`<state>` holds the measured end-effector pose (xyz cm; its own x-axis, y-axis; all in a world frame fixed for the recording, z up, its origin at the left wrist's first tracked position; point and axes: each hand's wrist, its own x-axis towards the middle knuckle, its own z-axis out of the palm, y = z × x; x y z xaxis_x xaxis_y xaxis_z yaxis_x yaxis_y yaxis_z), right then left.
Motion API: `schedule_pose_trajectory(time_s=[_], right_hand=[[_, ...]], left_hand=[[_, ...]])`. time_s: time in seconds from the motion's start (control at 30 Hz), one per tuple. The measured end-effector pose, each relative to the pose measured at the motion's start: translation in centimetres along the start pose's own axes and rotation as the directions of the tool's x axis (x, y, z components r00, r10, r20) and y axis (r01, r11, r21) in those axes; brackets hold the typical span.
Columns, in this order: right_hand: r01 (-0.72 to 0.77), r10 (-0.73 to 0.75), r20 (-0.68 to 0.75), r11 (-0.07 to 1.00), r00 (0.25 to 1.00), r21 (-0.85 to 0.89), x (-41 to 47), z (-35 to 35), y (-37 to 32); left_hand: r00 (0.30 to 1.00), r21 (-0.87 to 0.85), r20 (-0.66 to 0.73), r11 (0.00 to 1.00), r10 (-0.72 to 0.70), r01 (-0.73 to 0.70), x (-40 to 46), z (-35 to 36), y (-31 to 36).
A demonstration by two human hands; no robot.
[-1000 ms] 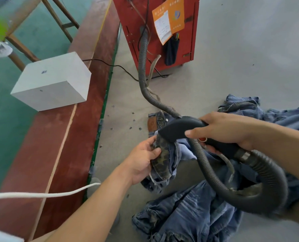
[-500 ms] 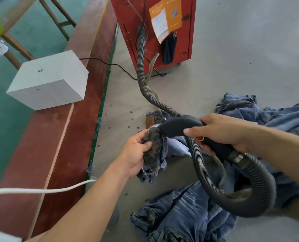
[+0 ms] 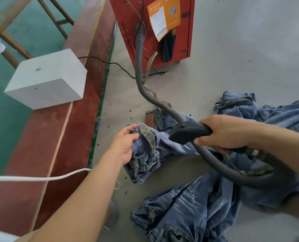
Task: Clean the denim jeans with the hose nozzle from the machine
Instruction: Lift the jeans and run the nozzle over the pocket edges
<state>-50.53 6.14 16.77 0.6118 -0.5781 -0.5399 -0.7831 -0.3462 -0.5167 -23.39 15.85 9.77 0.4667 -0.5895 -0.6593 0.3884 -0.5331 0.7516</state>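
The jeans [image 3: 150, 151] lie bunched on the grey floor [image 3: 232, 67], on the near side of the red machine [image 3: 155, 28], with dark grime showing along the raised fold of cloth. By my reading the cleaning is under way but far from done: that fold looks dirty, and more denim is heaped nearer the camera and off to the right of the machine's hose.

The nozzle [image 3: 188, 133] sits just beside the soiled fold, its mouth aimed at it; whether it touches the cloth cannot be told. The ribbed hose [image 3: 140, 67] runs from the machine down to the jeans, loops and joins the nozzle's rear.

The right hand [image 3: 227, 131] is wrapped round the nozzle's handle, forearm coming in from the right. The left hand [image 3: 126, 144] holds up the edge of the fold, thumb on top and fingers partly hidden behind the cloth.

Left of the machine a white box [image 3: 47, 79] rests on a red bench [image 3: 61, 137].
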Motion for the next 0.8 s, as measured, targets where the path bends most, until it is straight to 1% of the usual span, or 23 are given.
schedule_pose_trajectory(time_s=[0.07,0.13,0.17,0.2,0.23,0.27,0.3,0.33,0.37,0.4,0.43,0.47,0.5,0.53,0.57,0.6,0.63,0.67,0.8], right_hand=[[0.005,-0.005,-0.025,1.0,1.0,-0.005,0.0,-0.2,0.0],[0.004,-0.004,-0.046,1.0,0.999,-0.001,0.0,-0.3,0.0],[-0.001,0.001,-0.053,1.0,0.999,0.005,-0.1,-0.3,0.0],[-0.005,0.005,-0.057,1.0,0.998,0.007,-0.1,-0.3,0.0],[-0.003,0.003,-0.058,1.0,0.998,0.0,-0.1,-0.3,0.0],[-0.001,0.0,-0.056,1.0,0.998,-0.004,-0.1,-0.3,0.0],[0.0,0.0,-0.054,1.0,0.999,-0.006,-0.1,-0.3,0.1],[0.001,-0.001,-0.051,1.0,0.999,-0.013,-0.1,-0.3,0.1],[0.002,-0.003,-0.052,1.0,0.999,-0.024,-0.1,-0.3,0.2],[0.002,-0.003,-0.055,1.0,0.998,-0.031,-0.1,-0.3,0.3],[0.001,-0.003,-0.058,0.999,0.998,-0.032,-0.2,-0.3,0.3],[0.003,-0.004,-0.058,0.999,0.998,-0.032,-0.3,-0.3,0.4],[0.007,-0.009,-0.057,0.999,0.998,-0.032,-0.4,-0.2,0.4],[0.012,-0.014,-0.056,1.0,0.998,-0.029,-0.4,-0.1,0.5],[0.017,-0.018,-0.055,1.0,0.998,-0.023,-0.4,-0.1,0.5],[0.021,-0.022,-0.05,1.0,0.998,-0.016,-0.4,0.0,0.5],[0.027,-0.028,-0.043,1.0,0.999,-0.012,-0.4,0.1,0.6],[0.034,-0.035,-0.035,0.999,0.999,-0.013,-0.4,0.1,0.6],[0.065,-0.065,-0.011,0.998,0.998,0.018,-0.3,0.5,0.3]], left_hand=[[0.998,0.189,-0.035,0.981,0.054,-0.047,0.1,0.0,-0.2],[0.989,0.361,-0.073,0.928,0.127,-0.093,0.4,-0.1,-0.1],[0.987,0.45,-0.061,0.887,0.149,-0.106,0.5,-0.2,0.1],[0.991,0.532,0.001,0.839,0.131,-0.111,0.4,-0.3,0.2],[0.995,0.63,0.08,0.77,0.065,-0.101,0.7,-0.7,-0.1],[0.989,0.757,0.146,0.644,-0.002,-0.111,1.0,-0.9,-0.5],[0.981,0.863,0.189,0.485,-0.042,-0.146,1.0,-0.9,-1.0],[0.975,0.916,0.22,0.349,-0.023,-0.198,1.2,-1.0,-1.6],[0.972,0.928,0.232,0.289,0.04,-0.234,1.4,-1.0,-2.0],[0.964,0.913,0.238,0.311,0.115,-0.262,1.8,-1.0,-2.1],[0.959,0.878,0.234,0.39,0.159,-0.278,1.8,-1.0,-2.0],[0.963,0.813,0.213,0.517,0.164,-0.268,2.1,-1.1,-1.9],[0.975,0.702,0.183,0.677,0.127,-0.22,2.3,-1.2,-1.6],[0.984,0.544,0.166,0.826,0.065,-0.147,2.4,-1.1,-1.3],[0.985,0.362,0.17,0.93,-0.003,-0.06,2.2,-1.1,-1.0],[0.98,0.202,0.193,0.979,-0.056,0.016,2.1,-1.0,-0.8],[0.971,0.102,0.222,0.992,-0.091,0.07,1.8,-0.8,-0.6],[0.962,0.044,0.248,0.993,-0.116,0.108,1.5,-0.6,-0.4],[0.932,-0.036,0.332,0.985,-0.147,0.168,0.5,0.1,-0.4]])
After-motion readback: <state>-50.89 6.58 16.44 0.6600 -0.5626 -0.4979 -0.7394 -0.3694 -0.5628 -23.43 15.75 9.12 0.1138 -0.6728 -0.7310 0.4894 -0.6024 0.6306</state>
